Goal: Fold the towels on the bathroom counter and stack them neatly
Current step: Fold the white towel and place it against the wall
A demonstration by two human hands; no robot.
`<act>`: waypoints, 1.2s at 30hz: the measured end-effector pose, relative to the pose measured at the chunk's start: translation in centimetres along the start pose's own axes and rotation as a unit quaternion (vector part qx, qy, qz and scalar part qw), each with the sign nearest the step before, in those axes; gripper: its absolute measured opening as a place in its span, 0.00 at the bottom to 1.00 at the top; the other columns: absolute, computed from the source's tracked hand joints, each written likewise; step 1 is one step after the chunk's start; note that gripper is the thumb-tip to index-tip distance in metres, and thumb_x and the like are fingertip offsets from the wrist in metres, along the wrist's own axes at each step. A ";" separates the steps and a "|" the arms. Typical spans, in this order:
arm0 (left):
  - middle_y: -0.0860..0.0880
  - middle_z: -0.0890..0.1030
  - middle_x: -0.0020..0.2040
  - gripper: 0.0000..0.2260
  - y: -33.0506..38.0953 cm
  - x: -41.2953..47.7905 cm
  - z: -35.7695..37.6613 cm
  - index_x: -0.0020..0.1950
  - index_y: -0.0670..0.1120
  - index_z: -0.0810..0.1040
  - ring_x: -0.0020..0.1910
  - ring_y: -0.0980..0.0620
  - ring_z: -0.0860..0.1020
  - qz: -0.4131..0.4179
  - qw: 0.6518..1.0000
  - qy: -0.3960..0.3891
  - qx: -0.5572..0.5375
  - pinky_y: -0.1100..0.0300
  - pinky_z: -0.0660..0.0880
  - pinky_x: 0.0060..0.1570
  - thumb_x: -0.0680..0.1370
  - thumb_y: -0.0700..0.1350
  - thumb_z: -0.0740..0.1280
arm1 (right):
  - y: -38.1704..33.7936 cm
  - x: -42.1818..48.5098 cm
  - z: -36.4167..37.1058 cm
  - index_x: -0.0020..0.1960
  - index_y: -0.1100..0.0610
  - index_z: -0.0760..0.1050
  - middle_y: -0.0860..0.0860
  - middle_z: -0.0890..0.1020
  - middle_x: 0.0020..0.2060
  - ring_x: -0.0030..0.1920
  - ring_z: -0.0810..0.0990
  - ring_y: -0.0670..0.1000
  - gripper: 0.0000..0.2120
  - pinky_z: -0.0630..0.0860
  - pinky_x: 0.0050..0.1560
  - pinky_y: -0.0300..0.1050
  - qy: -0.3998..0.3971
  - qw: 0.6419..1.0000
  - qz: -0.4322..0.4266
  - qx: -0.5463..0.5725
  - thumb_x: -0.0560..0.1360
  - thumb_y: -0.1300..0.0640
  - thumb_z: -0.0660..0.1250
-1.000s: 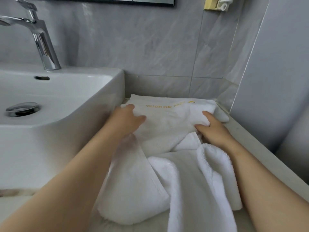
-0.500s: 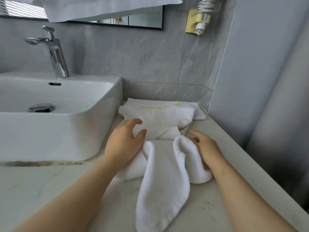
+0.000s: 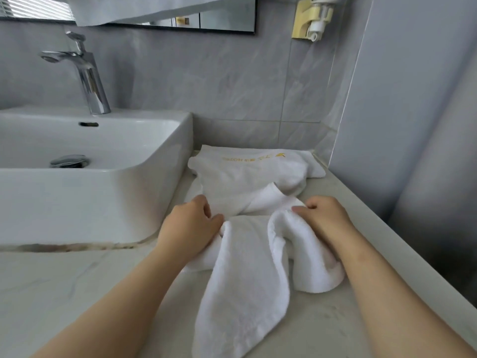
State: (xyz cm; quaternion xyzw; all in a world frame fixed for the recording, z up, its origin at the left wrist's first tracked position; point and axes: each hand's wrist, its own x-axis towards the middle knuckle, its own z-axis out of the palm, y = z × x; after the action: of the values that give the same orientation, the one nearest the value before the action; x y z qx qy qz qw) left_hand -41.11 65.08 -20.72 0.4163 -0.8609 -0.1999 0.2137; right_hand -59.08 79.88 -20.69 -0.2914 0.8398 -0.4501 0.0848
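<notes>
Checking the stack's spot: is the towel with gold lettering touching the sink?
Cannot tell. In the head view the lettered towel reaches the sink wall, but contact or a gap isn't plain.

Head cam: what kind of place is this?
Most likely a hotel bathroom: a white basin with a chrome faucet, a wall-mounted hair dryer, and a white towel with gold HOTEL lettering on the counter.

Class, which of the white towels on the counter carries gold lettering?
The folded white towel at the back by the wall; the rumpled white towel under both hands is plain.
</notes>
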 end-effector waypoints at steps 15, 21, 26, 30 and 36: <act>0.51 0.73 0.37 0.13 -2.6 2.1 -1.2 0.37 0.49 0.72 0.33 0.53 0.69 -0.077 0.978 0.097 -0.166 0.62 0.63 0.28 0.73 0.33 0.55 | -0.6 -2.1 -3.6 0.30 0.57 0.76 0.54 0.76 0.25 0.23 0.71 0.49 0.17 0.67 0.25 0.38 -0.184 0.959 0.072 0.203 0.63 0.42 0.68; 0.48 0.73 0.37 0.14 -2.1 2.3 -1.2 0.39 0.49 0.75 0.33 0.50 0.70 -0.137 0.900 0.064 -0.409 0.61 0.66 0.32 0.72 0.29 0.59 | -1.5 -2.0 -0.5 0.47 0.44 0.79 0.39 0.80 0.48 0.49 0.76 0.40 0.03 0.70 0.45 0.29 -0.079 0.989 -0.059 0.110 0.74 0.49 0.67; 0.51 0.74 0.43 0.16 -2.4 1.9 -1.1 0.43 0.51 0.75 0.35 0.54 0.71 -0.098 0.955 0.078 -0.268 0.63 0.66 0.30 0.73 0.32 0.55 | -1.1 -1.9 -3.0 0.30 0.57 0.82 0.53 0.71 0.23 0.23 0.65 0.48 0.14 0.62 0.25 0.37 -0.146 0.983 0.005 0.111 0.72 0.51 0.68; 0.50 0.73 0.57 0.18 -2.0 1.1 -0.9 0.59 0.49 0.74 0.49 0.50 0.72 -0.029 0.991 0.075 -0.108 0.62 0.68 0.41 0.75 0.33 0.55 | -0.2 -1.0 -3.7 0.27 0.60 0.76 0.50 0.66 0.17 0.20 0.61 0.49 0.19 0.59 0.25 0.35 -0.035 0.991 0.022 0.124 0.73 0.50 0.67; 0.54 0.53 0.75 0.19 -1.0 0.0 -0.9 0.63 0.55 0.71 0.72 0.49 0.58 0.154 0.988 0.015 -0.026 0.59 0.62 0.64 0.74 0.47 0.69 | -0.6 -1.5 -0.3 0.50 0.41 0.76 0.38 0.75 0.50 0.50 0.74 0.40 0.12 0.67 0.46 0.30 -0.098 0.989 -0.109 -0.006 0.70 0.53 0.72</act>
State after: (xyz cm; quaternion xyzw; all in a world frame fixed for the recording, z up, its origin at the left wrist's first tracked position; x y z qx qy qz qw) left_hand -40.00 64.39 -20.47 0.2759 -0.9058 -0.1805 0.2660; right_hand -57.69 80.68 -20.22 -0.4239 0.7937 -0.4208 0.1152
